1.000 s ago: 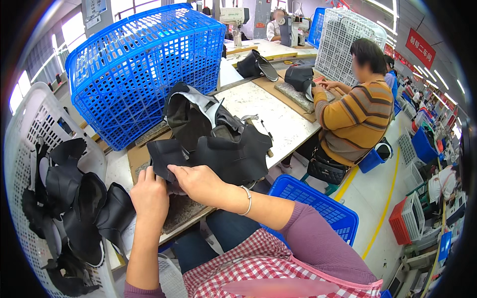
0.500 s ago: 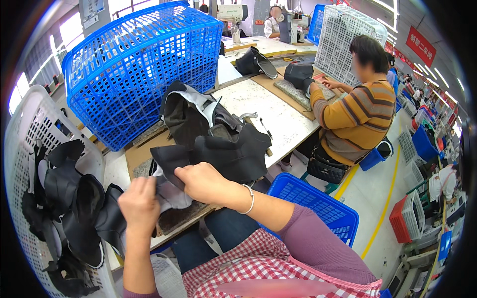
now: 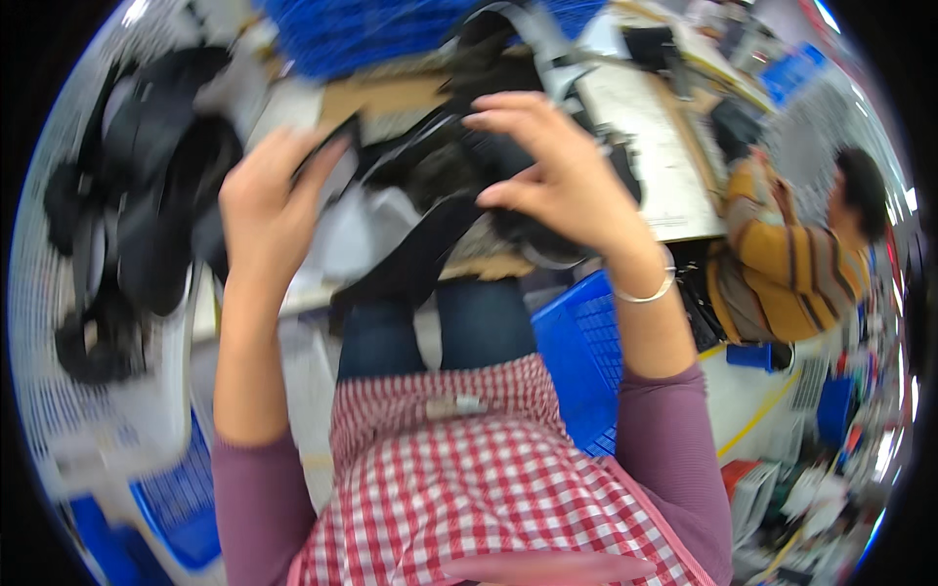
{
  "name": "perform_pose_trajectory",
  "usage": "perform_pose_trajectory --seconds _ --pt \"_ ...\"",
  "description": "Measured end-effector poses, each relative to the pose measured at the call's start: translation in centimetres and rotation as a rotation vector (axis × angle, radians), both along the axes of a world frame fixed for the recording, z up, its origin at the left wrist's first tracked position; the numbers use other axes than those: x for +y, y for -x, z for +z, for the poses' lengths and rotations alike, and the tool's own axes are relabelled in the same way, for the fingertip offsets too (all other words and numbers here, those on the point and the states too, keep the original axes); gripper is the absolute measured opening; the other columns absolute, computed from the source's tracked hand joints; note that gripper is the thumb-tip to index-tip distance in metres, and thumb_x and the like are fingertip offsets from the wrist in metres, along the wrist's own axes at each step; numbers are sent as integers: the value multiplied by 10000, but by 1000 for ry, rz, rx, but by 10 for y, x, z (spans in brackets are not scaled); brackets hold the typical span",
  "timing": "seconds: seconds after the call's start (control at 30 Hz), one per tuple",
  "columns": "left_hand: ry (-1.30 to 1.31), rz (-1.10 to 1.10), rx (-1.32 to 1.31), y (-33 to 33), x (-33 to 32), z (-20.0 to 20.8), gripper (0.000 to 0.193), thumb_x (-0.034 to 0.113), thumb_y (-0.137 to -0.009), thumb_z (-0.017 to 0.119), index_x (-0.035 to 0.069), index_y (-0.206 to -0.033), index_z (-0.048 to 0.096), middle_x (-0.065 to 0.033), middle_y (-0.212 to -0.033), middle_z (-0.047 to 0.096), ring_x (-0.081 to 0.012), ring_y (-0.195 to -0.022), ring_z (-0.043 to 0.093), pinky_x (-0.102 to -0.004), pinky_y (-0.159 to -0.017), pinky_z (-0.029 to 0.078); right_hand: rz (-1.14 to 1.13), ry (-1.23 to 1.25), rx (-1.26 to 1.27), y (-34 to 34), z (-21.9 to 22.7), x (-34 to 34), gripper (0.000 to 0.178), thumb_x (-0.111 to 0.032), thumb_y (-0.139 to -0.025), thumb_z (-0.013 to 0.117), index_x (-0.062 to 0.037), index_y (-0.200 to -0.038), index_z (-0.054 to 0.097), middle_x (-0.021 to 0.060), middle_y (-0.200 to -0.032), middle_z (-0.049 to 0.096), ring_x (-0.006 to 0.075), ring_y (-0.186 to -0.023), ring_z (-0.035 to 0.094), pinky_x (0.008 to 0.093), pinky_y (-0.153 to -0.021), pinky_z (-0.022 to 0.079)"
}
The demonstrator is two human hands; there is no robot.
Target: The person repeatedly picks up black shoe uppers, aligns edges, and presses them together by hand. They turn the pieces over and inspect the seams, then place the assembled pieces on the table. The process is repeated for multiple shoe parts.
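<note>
At upper centre, the left hand [image 3: 266,200] pinches the edge of a black piece [image 3: 420,249] draped over the counter [image 3: 674,200] — seemingly to steady it — while the right hand [image 3: 562,171] stands above with thumb and fingers wide apart. Though blurred, the piece looks matte and supple, its curved folds baring pale lining [image 3: 379,227].

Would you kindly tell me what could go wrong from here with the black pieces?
The piece might slip: only the left hand pinches its edge, while the right hand is open. The black flap reaches past the front of the table toward the jeans, so it could drag material off. Dark material also crowds near the open fingers and might snag.
</note>
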State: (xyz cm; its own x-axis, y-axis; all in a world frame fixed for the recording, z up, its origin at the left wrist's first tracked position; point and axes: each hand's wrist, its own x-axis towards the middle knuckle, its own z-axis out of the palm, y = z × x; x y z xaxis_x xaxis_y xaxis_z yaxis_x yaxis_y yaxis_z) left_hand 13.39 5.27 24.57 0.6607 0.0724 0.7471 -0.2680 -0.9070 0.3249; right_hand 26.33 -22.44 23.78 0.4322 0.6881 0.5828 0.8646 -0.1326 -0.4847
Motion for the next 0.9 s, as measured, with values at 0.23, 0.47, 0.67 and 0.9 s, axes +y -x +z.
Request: perform_pose_trajectory --seconds 0.23,0.47,0.67,0.9 --pt "-62 98 -71 7 -1 -3 148 146 -889 774 33 -968 719 -105 -803 640 -298 -666 605 -339 -609 489 -152 201 -251 66 0 39 204 -14 -840 701 -88 -1028 674 71 -932 711 254 -901 706 357 -732 581" --pt "-143 232 -68 8 -7 -9 159 237 -906 743 86 -907 692 -75 -833 672 -325 -739 673 -389 -609 521 -145 275 -425 103 5 51 436 -264 -738 856 -66 -1098 709 67 -904 700 247 -920 673 362 -743 528" --pt "-147 229 -71 13 9 -3 130 170 -855 777 69 -904 712 -74 -782 596 -283 -765 599 -398 -643 491 -111 382 -455 108 4 50 448 -426 -656 809 -126 -958 671 -16 -859 625 173 -827 597 313 -647 492" --pt "-161 86 93 15 11 -21 182 118 -810 784 1 -911 688 -100 -864 640 -303 -904 592 -403 -767 452 -65 402 -441 107 -8 63 191 -104 -796 663 -58 -975 613 54 -859 581 232 -838 619 306 -557 542"
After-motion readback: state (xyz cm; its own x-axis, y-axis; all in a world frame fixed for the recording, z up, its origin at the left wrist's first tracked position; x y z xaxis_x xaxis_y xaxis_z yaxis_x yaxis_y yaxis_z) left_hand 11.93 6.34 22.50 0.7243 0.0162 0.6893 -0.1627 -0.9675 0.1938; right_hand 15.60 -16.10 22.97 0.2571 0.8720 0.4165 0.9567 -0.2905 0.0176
